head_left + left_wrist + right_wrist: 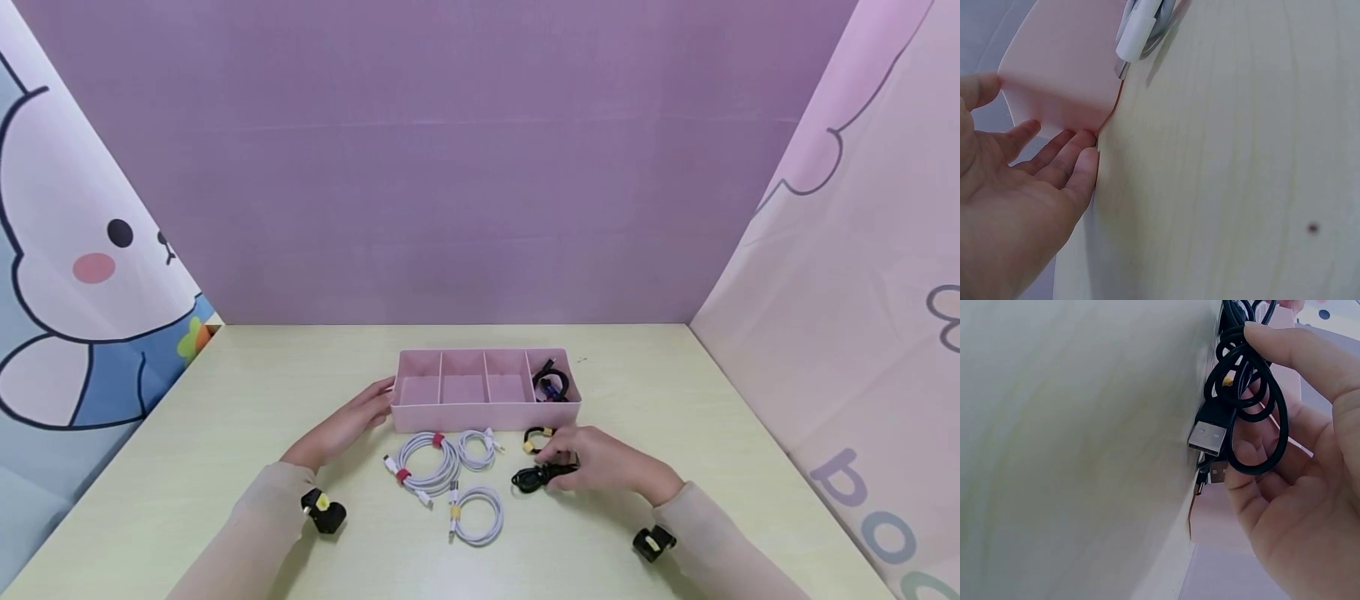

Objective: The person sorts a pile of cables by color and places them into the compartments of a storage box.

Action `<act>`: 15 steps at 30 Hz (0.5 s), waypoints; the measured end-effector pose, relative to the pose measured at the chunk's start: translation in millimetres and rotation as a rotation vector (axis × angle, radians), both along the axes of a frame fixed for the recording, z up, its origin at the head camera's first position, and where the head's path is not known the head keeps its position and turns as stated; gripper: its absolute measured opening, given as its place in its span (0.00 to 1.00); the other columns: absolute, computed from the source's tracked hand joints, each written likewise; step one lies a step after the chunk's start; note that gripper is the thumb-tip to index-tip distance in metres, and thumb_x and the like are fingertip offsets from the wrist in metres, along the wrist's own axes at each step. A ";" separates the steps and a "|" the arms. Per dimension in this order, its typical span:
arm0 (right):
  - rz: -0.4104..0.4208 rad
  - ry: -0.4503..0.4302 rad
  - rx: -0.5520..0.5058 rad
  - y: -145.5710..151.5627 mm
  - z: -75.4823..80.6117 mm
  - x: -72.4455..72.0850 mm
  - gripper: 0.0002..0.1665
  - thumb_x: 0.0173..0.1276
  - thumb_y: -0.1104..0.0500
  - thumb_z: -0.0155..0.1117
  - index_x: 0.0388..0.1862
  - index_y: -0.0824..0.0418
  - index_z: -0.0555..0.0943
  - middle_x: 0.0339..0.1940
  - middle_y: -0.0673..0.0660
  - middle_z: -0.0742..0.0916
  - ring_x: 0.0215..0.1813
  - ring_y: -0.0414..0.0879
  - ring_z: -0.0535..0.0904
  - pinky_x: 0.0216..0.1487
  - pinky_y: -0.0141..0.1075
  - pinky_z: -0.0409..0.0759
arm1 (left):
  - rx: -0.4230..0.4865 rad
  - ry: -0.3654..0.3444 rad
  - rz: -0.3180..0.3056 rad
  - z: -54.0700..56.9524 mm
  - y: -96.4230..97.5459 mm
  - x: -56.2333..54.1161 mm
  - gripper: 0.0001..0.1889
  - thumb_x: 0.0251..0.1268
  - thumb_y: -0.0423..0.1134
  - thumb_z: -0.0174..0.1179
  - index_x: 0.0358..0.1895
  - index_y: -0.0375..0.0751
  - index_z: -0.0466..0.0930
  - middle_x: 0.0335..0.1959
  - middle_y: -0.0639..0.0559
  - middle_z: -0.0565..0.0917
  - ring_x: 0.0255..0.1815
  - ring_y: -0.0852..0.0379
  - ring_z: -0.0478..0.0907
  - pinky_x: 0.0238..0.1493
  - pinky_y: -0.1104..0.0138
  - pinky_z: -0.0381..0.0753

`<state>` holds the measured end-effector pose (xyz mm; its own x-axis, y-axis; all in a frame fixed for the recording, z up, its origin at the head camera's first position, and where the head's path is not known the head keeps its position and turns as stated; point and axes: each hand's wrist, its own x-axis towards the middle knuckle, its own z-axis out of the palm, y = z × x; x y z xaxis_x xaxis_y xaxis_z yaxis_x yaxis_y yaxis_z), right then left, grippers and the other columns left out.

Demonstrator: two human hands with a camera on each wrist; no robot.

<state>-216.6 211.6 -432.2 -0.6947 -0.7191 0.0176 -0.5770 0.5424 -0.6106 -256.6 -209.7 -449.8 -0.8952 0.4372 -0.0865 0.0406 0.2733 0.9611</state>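
Observation:
A pink divided box (486, 417) stands on the table, with a bundle of black cables (561, 382) in its rightmost compartment. Fingertips of my left hand (351, 427) touch the box's left end; the left wrist view shows the fingers loosely extended along its wall. In front of the box, my right hand (609, 463) pinches a coiled black USB cable (529, 479) between thumb and fingers. Its metal USB plug (1208, 438) hangs from the coil in the right wrist view. Just behind lies a small black cable with yellow ties (530, 447), partly hidden by the right hand.
Left of the black cables lie a large white cable coil with red ties (450, 468), a smaller white coil (463, 454) and a white cable with a yellow tie (500, 518). A purple backdrop (457, 167) rises behind the table, with printed cloth at both sides.

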 end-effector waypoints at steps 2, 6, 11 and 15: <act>0.008 0.001 0.003 0.3 0.0 -0.2 0.18 0.61 0.55 0.77 0.50 0.55 0.87 0.40 0.44 0.83 0.41 0.39 0.77 0.43 0.34 0.81 | -0.001 0.000 0.000 -0.1 -0.2 0.2 0.31 0.85 0.50 0.37 0.81 0.42 0.44 0.80 0.39 0.51 0.79 0.39 0.51 0.77 0.50 0.52; 0.021 0.011 0.007 0.8 -1.0 -1.3 0.17 0.61 0.55 0.77 0.49 0.55 0.87 0.39 0.43 0.83 0.39 0.37 0.77 0.41 0.33 0.81 | -0.005 -0.002 0.002 -0.1 -0.2 0.0 0.32 0.85 0.51 0.37 0.82 0.42 0.44 0.81 0.40 0.50 0.78 0.39 0.52 0.77 0.50 0.53; 0.017 0.010 0.012 0.7 -2.8 -2.6 0.17 0.61 0.54 0.77 0.49 0.55 0.87 0.38 0.43 0.83 0.38 0.36 0.77 0.39 0.31 0.80 | -0.013 -0.008 0.005 -0.7 -0.6 -0.4 0.32 0.84 0.52 0.37 0.82 0.43 0.43 0.81 0.40 0.51 0.78 0.39 0.52 0.77 0.50 0.53; 0.017 0.001 0.008 0.6 -2.3 -2.6 0.17 0.61 0.53 0.77 0.49 0.55 0.87 0.38 0.43 0.83 0.38 0.36 0.77 0.39 0.31 0.81 | -0.021 -0.009 0.008 -0.4 -0.6 -0.1 0.32 0.84 0.52 0.37 0.82 0.43 0.44 0.80 0.40 0.51 0.78 0.39 0.52 0.77 0.50 0.53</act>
